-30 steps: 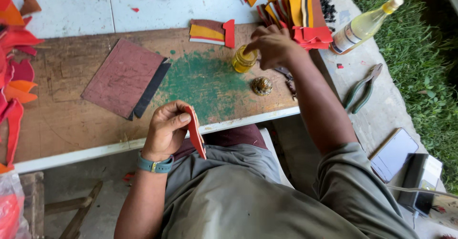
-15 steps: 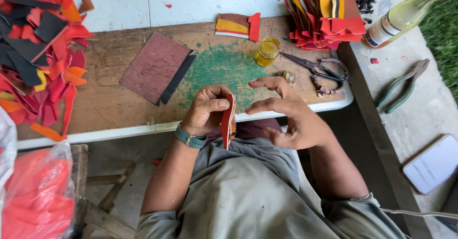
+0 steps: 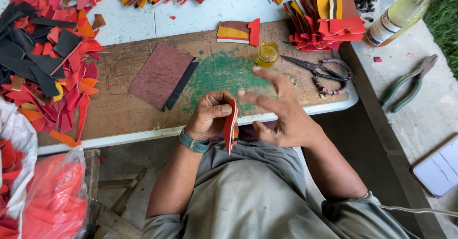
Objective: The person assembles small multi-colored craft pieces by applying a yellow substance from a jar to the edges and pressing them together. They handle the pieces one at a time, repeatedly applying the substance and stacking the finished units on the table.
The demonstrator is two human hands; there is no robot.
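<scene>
My left hand [image 3: 210, 116] grips a thin red leather piece [image 3: 231, 126] edge-on, just in front of the table's near edge. A teal watch sits on that wrist. My right hand [image 3: 279, 110] hovers beside the piece with fingers spread, holding nothing. Behind the hands, a small jar of yellow liquid [image 3: 266, 53] stands on a green-stained patch of the wooden board [image 3: 119, 105]. A dark red leather sheet [image 3: 160, 74] over a black strip lies to the left of it.
Scissors [image 3: 317, 68] lie right of the jar. Stacked red, orange and black leather strips [image 3: 329, 19] sit at back right, a heap of scraps [image 3: 45, 53] at left. A bottle [image 3: 403, 12], pliers [image 3: 408, 84] and a phone [image 3: 439, 167] rest on concrete at right. Plastic bags [image 3: 52, 196] at lower left.
My right hand came back from the jar to beside the red piece and has spread its fingers. The left hand raised the piece slightly and still grips it.
</scene>
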